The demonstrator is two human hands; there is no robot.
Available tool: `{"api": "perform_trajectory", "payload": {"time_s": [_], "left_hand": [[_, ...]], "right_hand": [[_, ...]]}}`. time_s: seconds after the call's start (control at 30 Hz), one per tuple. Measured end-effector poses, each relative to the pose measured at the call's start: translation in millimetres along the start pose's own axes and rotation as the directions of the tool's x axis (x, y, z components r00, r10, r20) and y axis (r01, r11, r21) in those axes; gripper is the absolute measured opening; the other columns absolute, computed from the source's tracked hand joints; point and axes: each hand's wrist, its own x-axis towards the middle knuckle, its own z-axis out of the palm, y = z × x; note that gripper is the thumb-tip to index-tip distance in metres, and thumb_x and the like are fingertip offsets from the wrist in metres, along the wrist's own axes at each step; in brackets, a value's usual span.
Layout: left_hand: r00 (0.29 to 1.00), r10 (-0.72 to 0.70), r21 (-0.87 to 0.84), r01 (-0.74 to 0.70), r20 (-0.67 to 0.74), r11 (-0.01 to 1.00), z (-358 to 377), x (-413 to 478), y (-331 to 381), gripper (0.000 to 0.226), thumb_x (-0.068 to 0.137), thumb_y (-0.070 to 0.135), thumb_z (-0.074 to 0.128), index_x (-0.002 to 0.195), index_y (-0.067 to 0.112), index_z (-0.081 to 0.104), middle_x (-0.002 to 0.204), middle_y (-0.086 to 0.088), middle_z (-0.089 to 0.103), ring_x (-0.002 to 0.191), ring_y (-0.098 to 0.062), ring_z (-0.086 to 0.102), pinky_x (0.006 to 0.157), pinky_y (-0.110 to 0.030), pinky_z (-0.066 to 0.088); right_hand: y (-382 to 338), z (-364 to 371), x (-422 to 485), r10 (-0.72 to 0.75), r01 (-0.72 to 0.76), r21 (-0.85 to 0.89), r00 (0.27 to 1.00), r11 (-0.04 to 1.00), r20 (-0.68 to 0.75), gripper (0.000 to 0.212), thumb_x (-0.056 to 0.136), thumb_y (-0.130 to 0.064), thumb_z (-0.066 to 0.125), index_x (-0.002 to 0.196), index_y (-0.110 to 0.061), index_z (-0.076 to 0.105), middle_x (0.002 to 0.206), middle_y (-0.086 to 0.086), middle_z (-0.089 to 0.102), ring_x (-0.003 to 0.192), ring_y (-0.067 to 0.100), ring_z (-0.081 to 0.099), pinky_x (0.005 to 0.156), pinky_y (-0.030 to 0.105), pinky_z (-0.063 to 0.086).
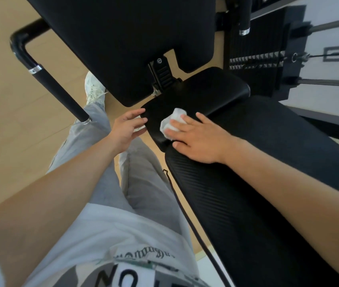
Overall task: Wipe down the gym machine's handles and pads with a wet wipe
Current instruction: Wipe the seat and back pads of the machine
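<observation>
In the head view, the right hand (pixel 197 139) lies flat on the small black seat pad (pixel 205 94). Its straight fingers (pixel 187 121) press the crumpled wet wipe (pixel 171 121), which sticks out at 10 o'clock from the fingertips. At 9 o'clock from the wipe, the left hand (pixel 126 129) touches the pad's edge with relaxed fingers, grasping nothing.

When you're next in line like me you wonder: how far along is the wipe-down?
Done: no surface shows it plainly. In hand: the right hand presses the wet wipe onto the small pad, whose edge the left hand touches. Possibly left: the big pad, the long ribbed pad, the side handle.
</observation>
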Motion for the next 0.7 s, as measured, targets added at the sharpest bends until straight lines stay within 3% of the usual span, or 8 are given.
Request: {"api": "perform_trajectory", "payload": {"time_s": [0.13, 0.37, 0.43, 0.57, 0.7], "left_hand": [[0.999, -0.027, -0.003, 0.027, -0.029, 1.000, 3.9, -2.1, 5.5, 0.035, 0.095, 0.004, 0.067, 0.125, 0.023, 0.071, 0.129, -0.007, 0.067, 0.117, -0.021, 0.067, 0.085, -0.029, 0.059], [0.999, -0.043, -0.017, 0.043, -0.016, 0.999, 2.5, -0.7, 4.5, 0.036, 0.096, 0.004, 0.065, 0.127, 0.022, 0.068, 0.127, -0.005, 0.069, 0.115, -0.019, 0.069, 0.087, -0.030, 0.060], [0.999, -0.043, -0.023, 0.043, -0.020, 0.999, 2.1, 2.2, 3.1, 0.037, 0.096, 0.003, 0.064, 0.127, 0.022, 0.068, 0.127, -0.006, 0.069, 0.115, -0.020, 0.069, 0.091, -0.034, 0.059], [0.999, -0.046, -0.025, 0.046, -0.028, 0.999, -0.2, 6.9, 1.8, 0.038, 0.095, 0.002, 0.065, 0.127, 0.021, 0.068, 0.129, -0.009, 0.068, 0.116, -0.022, 0.068, 0.093, -0.037, 0.059], [0.998, -0.053, -0.001, 0.053, -0.037, 0.999, -0.9, 9.3, 2.2, 0.037, 0.095, 0.002, 0.064, 0.127, 0.021, 0.068, 0.129, -0.010, 0.068, 0.118, -0.024, 0.067, 0.092, -0.037, 0.058]], "right_hand": [[9.0, -0.3, -0.2, -0.002, 0.002, 0.008, 1.000, 1.000, -0.014, 0.051, 0.110, -0.045, 0.022, 0.160, -0.040, 0.016, 0.171, -0.008, 0.006, 0.158, 0.017, -0.001, 0.126, 0.050, -0.005], [104.1, -19.1, -9.8, 0.386, -0.387, 0.013, 0.914, 0.922, -0.129, 0.050, 0.108, -0.047, 0.023, 0.156, -0.036, 0.027, 0.168, 0.001, 0.019, 0.156, 0.027, 0.014, 0.125, 0.057, 0.005], [93.1, -15.2, -7.2, 0.351, -0.353, -0.002, 0.930, 0.936, -0.111, 0.054, 0.107, -0.050, 0.025, 0.158, -0.033, 0.025, 0.169, 0.003, 0.016, 0.156, 0.030, 0.010, 0.126, 0.057, 0.006], [72.0, -7.7, -9.9, 0.149, -0.147, 0.045, 0.987, 0.988, -0.059, 0.054, 0.108, -0.048, 0.025, 0.161, -0.038, 0.016, 0.172, -0.005, 0.004, 0.158, 0.021, -0.001, 0.127, 0.052, -0.001], [124.9, -21.0, -20.5, 0.359, -0.355, 0.059, 0.927, 0.933, -0.110, 0.049, 0.109, -0.042, 0.027, 0.157, -0.035, 0.023, 0.169, 0.002, 0.014, 0.156, 0.026, 0.013, 0.126, 0.053, 0.003]]}}
